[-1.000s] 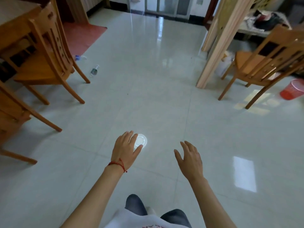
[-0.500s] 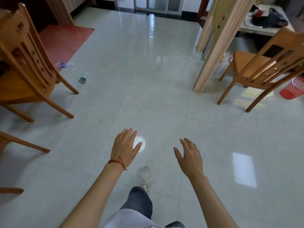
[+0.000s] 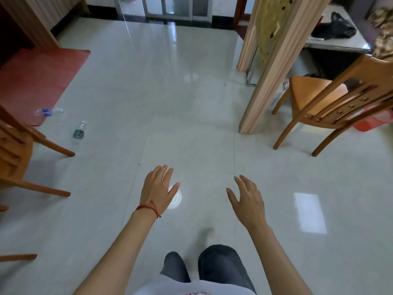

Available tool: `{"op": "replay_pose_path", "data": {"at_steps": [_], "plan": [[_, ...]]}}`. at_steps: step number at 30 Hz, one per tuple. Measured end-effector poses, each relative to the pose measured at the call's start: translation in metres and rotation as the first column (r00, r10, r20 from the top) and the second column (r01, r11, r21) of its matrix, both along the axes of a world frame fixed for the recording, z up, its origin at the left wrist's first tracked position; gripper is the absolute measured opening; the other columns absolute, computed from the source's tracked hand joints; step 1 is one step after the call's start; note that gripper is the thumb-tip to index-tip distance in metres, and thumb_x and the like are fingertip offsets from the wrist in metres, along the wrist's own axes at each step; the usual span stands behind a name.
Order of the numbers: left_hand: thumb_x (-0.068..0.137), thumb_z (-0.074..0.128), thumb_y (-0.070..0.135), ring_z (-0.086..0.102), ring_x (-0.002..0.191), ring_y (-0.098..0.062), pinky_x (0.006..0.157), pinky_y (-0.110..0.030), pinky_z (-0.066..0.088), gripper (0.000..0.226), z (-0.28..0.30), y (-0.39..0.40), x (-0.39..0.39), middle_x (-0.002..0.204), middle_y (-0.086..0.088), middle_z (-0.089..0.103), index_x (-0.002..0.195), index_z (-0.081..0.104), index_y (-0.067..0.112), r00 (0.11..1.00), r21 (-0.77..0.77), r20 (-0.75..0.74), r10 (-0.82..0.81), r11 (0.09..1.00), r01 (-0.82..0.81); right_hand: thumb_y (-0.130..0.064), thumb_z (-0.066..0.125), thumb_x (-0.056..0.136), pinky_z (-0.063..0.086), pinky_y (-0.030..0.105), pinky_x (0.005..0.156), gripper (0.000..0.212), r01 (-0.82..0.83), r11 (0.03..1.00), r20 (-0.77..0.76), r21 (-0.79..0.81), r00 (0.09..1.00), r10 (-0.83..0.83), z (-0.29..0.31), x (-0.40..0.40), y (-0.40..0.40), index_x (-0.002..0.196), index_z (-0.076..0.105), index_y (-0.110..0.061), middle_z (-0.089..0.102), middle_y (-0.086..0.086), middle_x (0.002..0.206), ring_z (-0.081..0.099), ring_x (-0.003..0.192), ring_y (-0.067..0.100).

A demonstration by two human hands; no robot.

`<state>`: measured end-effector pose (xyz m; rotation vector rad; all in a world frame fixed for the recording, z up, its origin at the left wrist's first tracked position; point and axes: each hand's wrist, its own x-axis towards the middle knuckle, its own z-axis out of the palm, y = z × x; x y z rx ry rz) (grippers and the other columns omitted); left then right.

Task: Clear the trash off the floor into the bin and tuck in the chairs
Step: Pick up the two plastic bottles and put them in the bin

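Observation:
Two plastic bottles lie on the tiled floor at the left: a clear one with a dark green label [image 3: 79,131], and a crushed one with a blue label [image 3: 49,111] at the edge of a red mat. A red bin [image 3: 374,122] stands at the right, mostly hidden behind a wooden chair [image 3: 319,103]. Another wooden chair [image 3: 17,150] is at the left edge. My left hand [image 3: 158,189] and my right hand [image 3: 247,202] hover over the floor, fingers spread, holding nothing.
A wooden post [image 3: 268,67] rises right of centre beside the right chair. The red mat [image 3: 32,81] lies far left. A table with a black bag [image 3: 333,28] is at the back right. A round light glare [image 3: 177,199] shines on the floor beside my left hand.
The view has moved forward across the floor. The bottles and the post are nearer, and the left chairs have slid toward the left edge. Both hands stay open and held out.

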<state>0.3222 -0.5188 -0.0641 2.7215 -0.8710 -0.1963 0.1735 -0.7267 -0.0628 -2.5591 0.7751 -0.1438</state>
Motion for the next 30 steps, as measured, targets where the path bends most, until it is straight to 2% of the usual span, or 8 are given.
{"op": "replay_pose_path", "data": {"at_steps": [7, 14, 18, 21, 25, 30], "plan": [[0.084, 0.034, 0.044, 0.056, 0.112, -0.039, 0.092, -0.05, 0.043, 0.059, -0.009, -0.095, 0.096, 0.119, -0.021, 0.061, 0.114, 0.06, 0.0, 1.0, -0.009, -0.008, 0.006, 1.0, -0.006, -0.03, 0.057, 0.089, 0.039, 0.044, 0.1, 0.043, -0.026, 0.999, 0.0, 0.027, 1.0, 0.026, -0.012, 0.099, -0.091, 0.125, 0.053, -0.007, 0.052, 0.016, 0.133, 0.047, 0.124, 0.034], [0.084, 0.033, 0.043, 0.055, 0.112, -0.04, 0.093, -0.05, 0.042, 0.06, 0.011, -0.193, 0.19, 0.119, -0.022, 0.06, 0.115, 0.06, -0.001, 0.999, -0.026, -0.014, 0.031, 0.999, -0.031, -0.033, 0.053, 0.091, 0.035, 0.041, 0.103, 0.046, -0.087, 0.996, -0.029, 0.012, 0.996, 0.087, 0.007, 0.205, -0.196, 0.129, 0.049, -0.008, 0.048, 0.014, 0.137, 0.043, 0.127, 0.031], [0.084, 0.024, 0.05, 0.043, 0.126, -0.037, 0.103, -0.045, 0.033, 0.069, 0.014, -0.231, 0.239, 0.132, -0.02, 0.051, 0.126, 0.051, 0.002, 0.998, -0.026, -0.017, 0.055, 0.998, -0.055, -0.035, 0.052, 0.091, 0.037, 0.042, 0.102, 0.046, -0.099, 0.995, -0.036, 0.002, 0.994, 0.099, 0.01, 0.254, -0.237, 0.129, 0.049, -0.008, 0.049, 0.014, 0.136, 0.044, 0.127, 0.031], [0.083, 0.02, 0.052, 0.039, 0.129, -0.035, 0.106, -0.043, 0.03, 0.073, 0.011, -0.26, 0.281, 0.136, -0.018, 0.047, 0.129, 0.049, 0.004, 0.999, -0.027, -0.015, 0.051, 0.998, -0.051, -0.045, 0.042, 0.09, 0.042, 0.044, 0.096, 0.051, -0.115, 0.993, -0.048, -0.004, 0.992, 0.114, 0.006, 0.296, -0.261, 0.124, 0.053, -0.008, 0.054, 0.015, 0.131, 0.05, 0.121, 0.033], [0.084, 0.024, 0.05, 0.045, 0.125, -0.037, 0.102, -0.045, 0.034, 0.069, 0.002, -0.3, 0.348, 0.131, -0.02, 0.052, 0.125, 0.052, 0.002, 0.999, -0.043, -0.012, 0.035, 0.998, -0.035, -0.038, 0.048, 0.09, 0.043, 0.044, 0.095, 0.046, -0.107, 0.994, -0.042, -0.007, 0.993, 0.107, 0.001, 0.362, -0.296, 0.125, 0.053, -0.008, 0.053, 0.014, 0.132, 0.051, 0.12, 0.032], [0.086, 0.031, 0.045, 0.053, 0.115, -0.04, 0.094, -0.05, 0.041, 0.062, -0.004, -0.347, 0.442, 0.122, -0.023, 0.058, 0.118, 0.058, 0.0, 0.999, -0.046, -0.035, 0.019, 0.999, -0.021, -0.036, 0.048, 0.093, 0.034, 0.04, 0.105, 0.048, -0.122, 0.992, -0.083, 0.03, 0.989, 0.124, 0.003, 0.458, -0.342, 0.133, 0.045, -0.01, 0.041, 0.011, 0.143, 0.036, 0.133, 0.027]]}}
